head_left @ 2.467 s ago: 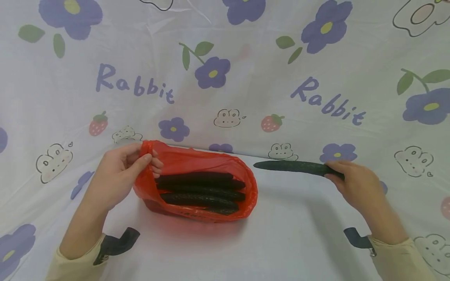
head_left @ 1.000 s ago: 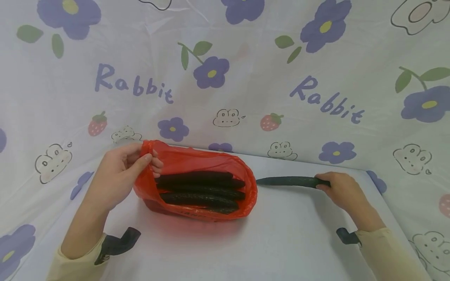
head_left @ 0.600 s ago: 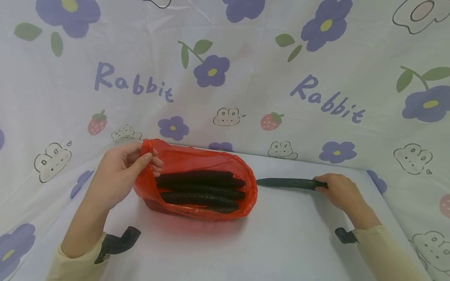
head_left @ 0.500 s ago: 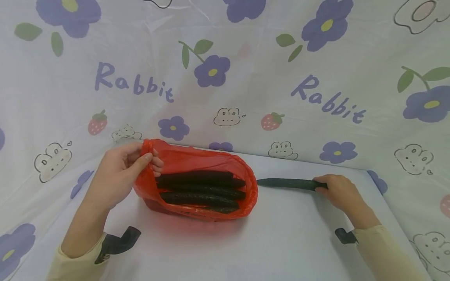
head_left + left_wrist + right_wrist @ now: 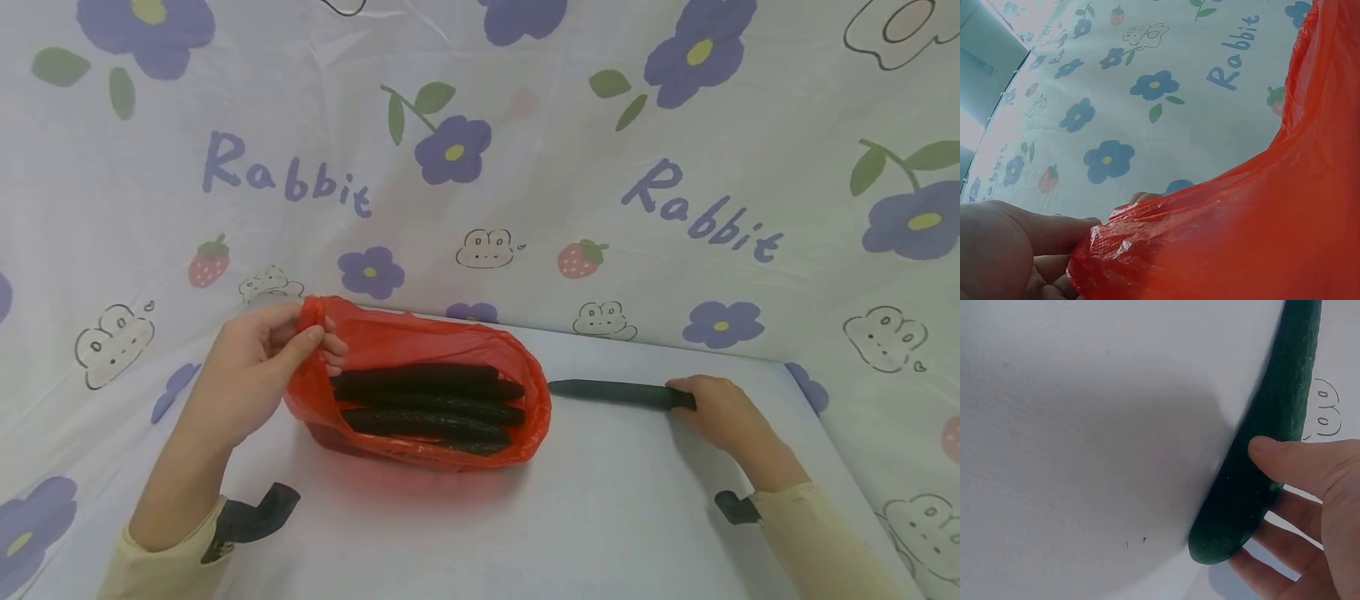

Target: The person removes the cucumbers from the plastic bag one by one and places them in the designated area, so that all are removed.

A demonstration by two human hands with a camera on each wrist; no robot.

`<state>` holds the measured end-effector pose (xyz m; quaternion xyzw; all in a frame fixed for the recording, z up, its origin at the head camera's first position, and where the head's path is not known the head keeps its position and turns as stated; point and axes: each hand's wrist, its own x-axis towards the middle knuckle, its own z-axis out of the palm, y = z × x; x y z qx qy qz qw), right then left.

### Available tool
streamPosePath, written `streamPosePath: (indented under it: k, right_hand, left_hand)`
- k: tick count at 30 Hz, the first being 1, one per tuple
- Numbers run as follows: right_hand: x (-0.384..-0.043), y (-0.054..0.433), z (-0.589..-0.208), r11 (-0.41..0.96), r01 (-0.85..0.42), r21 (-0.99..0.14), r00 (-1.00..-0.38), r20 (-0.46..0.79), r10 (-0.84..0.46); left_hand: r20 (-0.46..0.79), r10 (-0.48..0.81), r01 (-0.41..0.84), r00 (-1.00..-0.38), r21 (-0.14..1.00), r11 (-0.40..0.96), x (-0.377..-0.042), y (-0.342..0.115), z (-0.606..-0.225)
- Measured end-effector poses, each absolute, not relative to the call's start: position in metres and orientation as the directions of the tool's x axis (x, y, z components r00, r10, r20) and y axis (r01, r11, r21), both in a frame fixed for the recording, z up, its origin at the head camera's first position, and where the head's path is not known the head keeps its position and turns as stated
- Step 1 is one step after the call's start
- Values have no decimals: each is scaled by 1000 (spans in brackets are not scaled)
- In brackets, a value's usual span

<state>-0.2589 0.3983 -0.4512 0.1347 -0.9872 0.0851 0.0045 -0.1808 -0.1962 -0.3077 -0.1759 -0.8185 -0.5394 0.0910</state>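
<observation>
My left hand (image 5: 251,375) grips the gathered rim of a red plastic bag (image 5: 420,337), holding its mouth wide at the left side. Several dark green cucumbers (image 5: 435,408) lie side by side inside the bag. To the right of the bag, a single cucumber (image 5: 615,392) lies on the white table, its thin tip close to the bag's rim. At its thick end is my right hand (image 5: 731,421). The right wrist view shows the thumb on top of this cucumber (image 5: 1254,469) and the fingers along its far side. In the left wrist view, red plastic (image 5: 1222,237) bunches between thumb and fingers.
A white table surface (image 5: 525,533) spreads under the bag. Behind it hangs a white cloth (image 5: 525,200) printed with purple flowers, strawberries and "Rabbit" lettering. Black wrist mounts (image 5: 258,512) sit on both forearms.
My right hand has lowered the single cucumber to the table beside the bag. Its grip has since shifted slightly, leaving more of the thick end visible. The left hand stays on the bag rim.
</observation>
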Motion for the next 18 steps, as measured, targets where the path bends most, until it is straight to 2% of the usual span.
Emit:
streamPosePath:
  k: [10,18]
  right_hand:
    - [-258,399,-453,954,-232,-189,-973,33,-230]
    - [-259,398,-452,944,-254,-209,-967,76,-243]
  left_hand:
    - [330,188,378,-925,853,361,-182,-196,-310]
    - [320,180,366,-930,851,376,-182,-197,-311]
